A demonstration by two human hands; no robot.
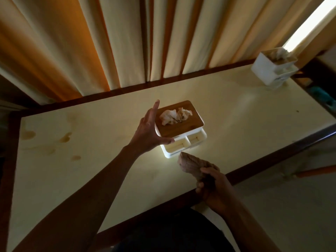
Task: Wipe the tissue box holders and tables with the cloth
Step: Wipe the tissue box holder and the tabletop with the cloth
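The left hand (149, 130) reaches over the cream table (91, 160) with fingers spread, cupping the left side of a white tissue box holder (181, 131) that stands mid-table; its thumb lies along the front edge of the wooden lid (174, 128), where a crumpled tissue (174, 116) pokes out. The right hand (212, 186) hovers near the table's front edge, fingers clenched round a bunched brown cloth (192, 164) whose tip is just short of the holder. A second tissue box holder (272, 70) stands at the far right corner, before the curtains (127, 42).
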